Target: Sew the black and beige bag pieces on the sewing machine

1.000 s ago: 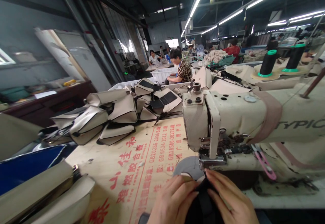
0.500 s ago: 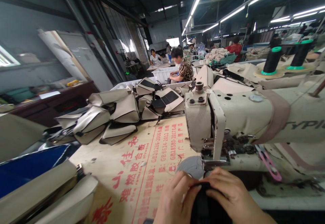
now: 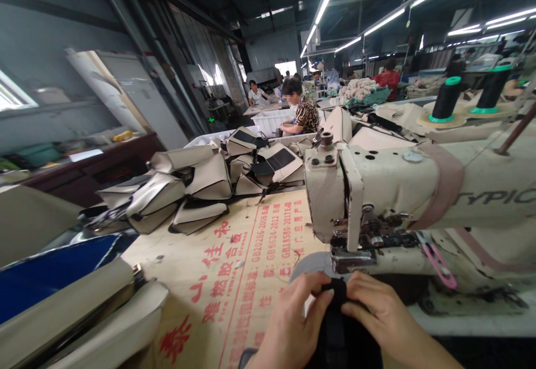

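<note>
Both hands pinch the upper edge of a black fabric piece (image 3: pixel 341 335) in front of the sewing machine (image 3: pixel 377 190). My left hand (image 3: pixel 295 319) has thumb and forefinger closed on its left side, near a folded black tab at the top. At the right side of that tab, my right hand (image 3: pixel 379 307) grips the same edge with fingers bent. Just beyond the fingertips is the machine's presser area, beside a round grey plate (image 3: pixel 307 264). The lower part of the fabric runs out of view.
Beige bags with black trim (image 3: pixel 209 176) are heaped across the plywood table (image 3: pixel 196 285). More beige pieces (image 3: pixel 84 307) lie at the lower left by a blue bin (image 3: pixel 62 268). A pink thread snipper (image 3: pixel 439 263) rests on the machine. A co-worker (image 3: pixel 301 106) sits beyond.
Both hands have shifted slightly, and more of the black tab shows between the fingertips. The view has moved a little. The black fabric stays held.
</note>
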`<state>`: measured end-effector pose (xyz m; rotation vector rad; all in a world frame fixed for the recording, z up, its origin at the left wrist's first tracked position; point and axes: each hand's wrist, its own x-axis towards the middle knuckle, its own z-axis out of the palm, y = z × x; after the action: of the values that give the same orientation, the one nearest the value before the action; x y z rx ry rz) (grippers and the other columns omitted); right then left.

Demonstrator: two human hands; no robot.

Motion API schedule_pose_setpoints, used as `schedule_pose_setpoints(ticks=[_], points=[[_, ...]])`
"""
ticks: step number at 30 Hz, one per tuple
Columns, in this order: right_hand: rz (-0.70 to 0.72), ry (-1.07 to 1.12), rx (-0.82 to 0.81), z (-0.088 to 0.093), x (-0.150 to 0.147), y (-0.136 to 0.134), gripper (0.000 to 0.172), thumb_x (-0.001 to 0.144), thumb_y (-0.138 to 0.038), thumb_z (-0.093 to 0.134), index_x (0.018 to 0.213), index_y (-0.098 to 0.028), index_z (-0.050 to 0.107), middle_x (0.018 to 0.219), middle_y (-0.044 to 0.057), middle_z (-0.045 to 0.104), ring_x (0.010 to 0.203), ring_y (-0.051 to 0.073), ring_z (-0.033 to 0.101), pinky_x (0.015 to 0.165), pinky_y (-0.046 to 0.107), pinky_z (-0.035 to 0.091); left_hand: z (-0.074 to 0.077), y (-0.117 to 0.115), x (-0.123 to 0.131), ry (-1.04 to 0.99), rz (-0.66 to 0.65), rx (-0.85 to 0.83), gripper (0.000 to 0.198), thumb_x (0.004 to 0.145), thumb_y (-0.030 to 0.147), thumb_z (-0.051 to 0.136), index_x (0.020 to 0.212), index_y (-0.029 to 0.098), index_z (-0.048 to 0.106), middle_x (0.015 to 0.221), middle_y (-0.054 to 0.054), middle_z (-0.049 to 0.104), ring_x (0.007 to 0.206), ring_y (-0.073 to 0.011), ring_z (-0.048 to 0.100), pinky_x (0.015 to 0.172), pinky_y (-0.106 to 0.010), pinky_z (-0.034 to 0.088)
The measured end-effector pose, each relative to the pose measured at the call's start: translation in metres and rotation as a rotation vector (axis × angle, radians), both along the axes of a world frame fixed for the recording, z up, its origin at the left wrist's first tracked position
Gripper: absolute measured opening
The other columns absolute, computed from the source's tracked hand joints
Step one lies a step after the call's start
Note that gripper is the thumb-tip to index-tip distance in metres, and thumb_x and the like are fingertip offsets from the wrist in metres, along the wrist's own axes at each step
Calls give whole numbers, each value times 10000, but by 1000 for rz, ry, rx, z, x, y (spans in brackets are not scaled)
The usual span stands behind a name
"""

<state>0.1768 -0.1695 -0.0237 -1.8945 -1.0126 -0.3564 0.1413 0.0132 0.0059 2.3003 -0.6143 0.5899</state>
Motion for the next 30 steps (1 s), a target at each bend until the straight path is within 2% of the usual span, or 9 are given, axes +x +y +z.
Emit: schedule_pose_setpoints(ticks=[4, 8, 13, 16, 20, 22, 25, 27, 30], points=[[-18, 49, 8, -7, 1, 0, 229, 908, -287, 442, 729, -163, 512, 715, 18, 517, 720, 133, 499, 661, 246, 429, 3, 9, -4, -53, -154, 258, 290, 890, 130, 373, 1108, 225, 539, 920, -34, 595, 841, -115, 558, 768, -223, 488], [-24, 103, 33, -13, 1, -2, 217, 898, -312, 460, 748, -172, 532, 770, 23, 539, 762, 141, 511, 692, 238, 438, 10, 14, -8, -120, -114, 447, 390, 903, 149, 333, 1260, 263, 438, 1110, -60, 535, 1069, -165, 469, 908, -289, 449], [-73, 98, 59, -21, -3, -2, 222, 904, -302, 443, 755, -169, 541, 748, 20, 528, 737, 138, 507, 675, 236, 423, 11, 11, -2, -8, -192, 542, 348, 908, 149, 331, 1233, 185, 450, 1051, -49, 551, 996, -159, 482, 913, -285, 438], [-84, 105, 84, -27, -2, -1, 212, 895, -311, 466, 773, -170, 567, 747, 24, 541, 709, 133, 524, 651, 227, 429, 10, 10, 2, 18, -189, 537, 319, 891, 121, 347, 1153, 180, 518, 1007, -53, 554, 940, -166, 502, 841, -276, 474], [-146, 103, 95, -30, 3, -3, 147, 855, -322, 541, 821, -182, 567, 753, 12, 563, 690, 122, 549, 637, 203, 456, 15, 7, 5, 27, -179, 493, 311, 855, 84, 377, 1080, 195, 561, 990, -50, 564, 937, -165, 513, 838, -284, 480], [-161, 56, 23, -28, 5, -6, 135, 854, -309, 539, 921, -192, 548, 822, 16, 563, 734, 126, 552, 668, 203, 472, 18, 6, 5, 59, -194, 478, 327, 838, 66, 383, 1075, 208, 557, 1002, -44, 565, 954, -164, 512, 848, -287, 475], [-92, -52, -151, -24, 6, -10, 215, 899, -225, 433, 1105, -221, 496, 978, 40, 544, 898, 157, 531, 811, 268, 460, 18, 5, 7, 109, -219, 439, 308, 844, 66, 364, 1046, 208, 549, 1015, -43, 565, 969, -165, 509, 861, -297, 462], [-64, -75, -199, -20, 5, -10, 214, 914, -179, 364, 1067, -213, 510, 978, 49, 538, 926, 172, 515, 834, 307, 442, 15, 5, 9, 134, -205, 363, 258, 862, 89, 350, 1017, 193, 529, 993, -46, 568, 951, -162, 517, 847, -295, 463], [-59, -5, -169, -15, 3, -7, 180, 920, -170, 344, 954, -187, 520, 919, 52, 533, 880, 168, 515, 782, 296, 442, 10, 4, 11, 183, -154, 207, 177, 866, 115, 373, 992, 182, 476, 969, -43, 567, 916, -142, 533, 816, -261, 467]])
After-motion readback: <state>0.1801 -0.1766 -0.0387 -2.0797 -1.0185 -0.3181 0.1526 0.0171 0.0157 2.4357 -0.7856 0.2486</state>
